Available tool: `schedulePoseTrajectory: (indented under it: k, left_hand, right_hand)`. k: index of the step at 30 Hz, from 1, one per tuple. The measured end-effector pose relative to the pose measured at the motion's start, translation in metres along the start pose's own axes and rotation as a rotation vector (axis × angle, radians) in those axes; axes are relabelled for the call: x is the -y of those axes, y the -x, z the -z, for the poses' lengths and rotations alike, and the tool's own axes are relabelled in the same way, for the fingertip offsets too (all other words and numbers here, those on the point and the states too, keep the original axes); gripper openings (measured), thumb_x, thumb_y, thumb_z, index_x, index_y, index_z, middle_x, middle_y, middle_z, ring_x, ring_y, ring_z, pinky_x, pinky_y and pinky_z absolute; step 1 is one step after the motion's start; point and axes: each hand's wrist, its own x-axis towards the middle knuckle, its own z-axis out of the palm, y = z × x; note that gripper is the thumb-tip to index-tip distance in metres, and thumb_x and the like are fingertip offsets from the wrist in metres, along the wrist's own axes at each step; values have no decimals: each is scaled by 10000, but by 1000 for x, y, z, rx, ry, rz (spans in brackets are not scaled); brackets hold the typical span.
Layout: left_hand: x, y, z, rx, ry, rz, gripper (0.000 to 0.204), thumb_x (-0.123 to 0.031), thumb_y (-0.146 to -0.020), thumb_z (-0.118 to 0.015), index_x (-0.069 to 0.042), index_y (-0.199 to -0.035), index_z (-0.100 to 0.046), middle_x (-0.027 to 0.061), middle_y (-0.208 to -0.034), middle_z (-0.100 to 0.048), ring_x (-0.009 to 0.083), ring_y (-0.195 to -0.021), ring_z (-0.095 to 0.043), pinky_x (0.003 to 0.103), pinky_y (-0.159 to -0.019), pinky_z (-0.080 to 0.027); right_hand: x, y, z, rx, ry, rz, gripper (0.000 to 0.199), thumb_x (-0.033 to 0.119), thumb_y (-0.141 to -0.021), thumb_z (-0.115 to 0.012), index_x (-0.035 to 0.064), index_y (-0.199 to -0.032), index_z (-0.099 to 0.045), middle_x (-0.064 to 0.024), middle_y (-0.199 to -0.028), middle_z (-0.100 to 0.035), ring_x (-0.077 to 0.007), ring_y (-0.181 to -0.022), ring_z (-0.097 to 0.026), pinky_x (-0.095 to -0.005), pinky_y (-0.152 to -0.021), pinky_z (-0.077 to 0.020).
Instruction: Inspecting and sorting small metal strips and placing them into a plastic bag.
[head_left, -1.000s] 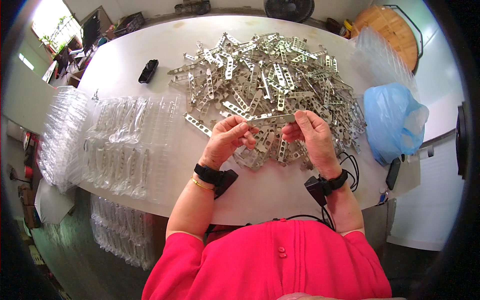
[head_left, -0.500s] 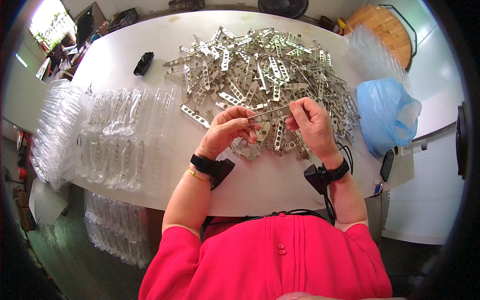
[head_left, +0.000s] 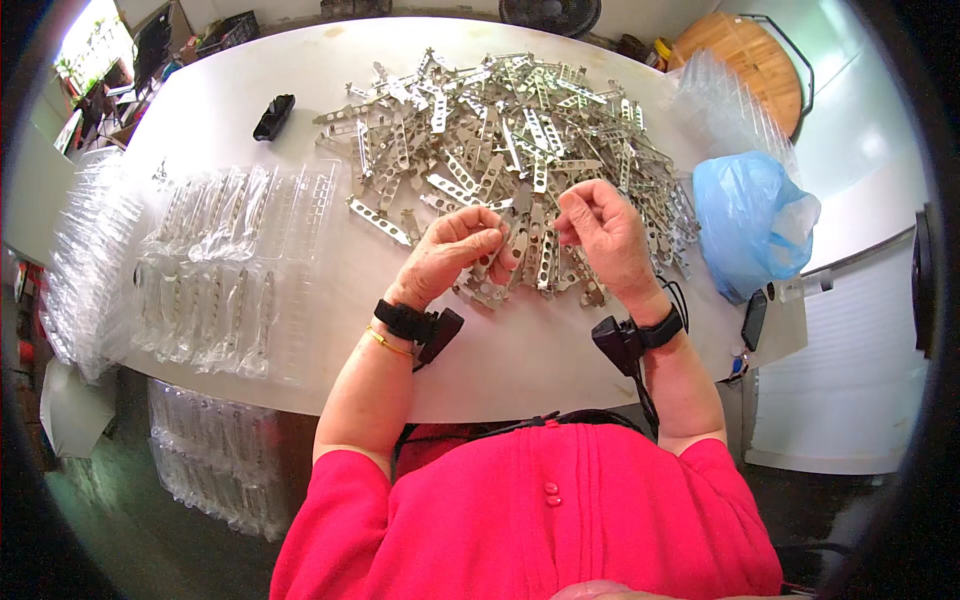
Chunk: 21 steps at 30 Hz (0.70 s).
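My left hand [head_left: 458,252] is raised at the near edge of a heap of perforated metal strips [head_left: 540,130], thumb and fingers pinched together. A flat metal strip [head_left: 518,238] with holes shows at its fingertips, hard to separate from the strips behind. Level with it to the right, my right hand [head_left: 607,238] has its fingers curled into a pinch; whatever is between them is too small or hidden to make out. A gap lies between the two hands.
Left of the heap, a clear plastic tray [head_left: 312,255] holds bagged strips; stacked clear trays [head_left: 85,265] stand beyond it. To the right are a blue plastic bag [head_left: 745,225], more clear trays [head_left: 735,105] and a black phone [head_left: 755,318]. A black object [head_left: 274,117] lies far left.
Half a second ago a thin strip spanned the gap between both hands, seen edge-on; that line no longer shows. The whole view has shifted slightly, with things now a little farther left.
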Motion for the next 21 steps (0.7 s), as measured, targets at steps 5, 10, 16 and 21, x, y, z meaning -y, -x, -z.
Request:
schedulePoseTrajectory:
  k: [5, 10, 16, 21]
  left_hand:
    - [0, -3, 6, -96, 23, -47, 130, -199, -1018, -608, -85, -1075, -583, 78, -886, -736, 153, -714, -705, 235, -649, -482]
    - [2, -3, 7, -120, -23, -66, 112, -219, -1026, -586, -115, -1061, -561, 63, -879, -742, 140, -699, -711, 217, -579, -399]
    - [5, -4, 11, -161, -15, -50, 110, -211, -1021, -587, -113, -1049, -545, 79, -882, -747, 131, -685, -703, 198, -556, -382]
    - [5, -5, 15, -144, -5, -56, 116, -141, -1032, -570, -51, -1089, -524, 152, -867, -711, 225, -672, -689, 322, -630, -567]
  right_hand:
    - [-16, 3, 19, -25, 233, -132, 182, 202, -998, -649, 25, -957, -660, -16, -740, -684, -70, -663, -623, -247, -597, -500]
    - [-39, 8, 20, -10, 405, -97, 142, 153, -971, -673, 17, -933, -671, 9, -732, -658, -41, -651, -572, -225, -590, -461]
    - [-48, 3, 26, -42, 466, -65, 183, 195, -928, -681, 13, -906, -682, -97, -683, -665, -166, -613, -636, -320, -590, -491]
    - [-49, -5, 35, -83, 499, -24, 181, 197, -926, -683, 17, -909, -676, -104, -686, -673, -203, -617, -660, -338, -593, -499]
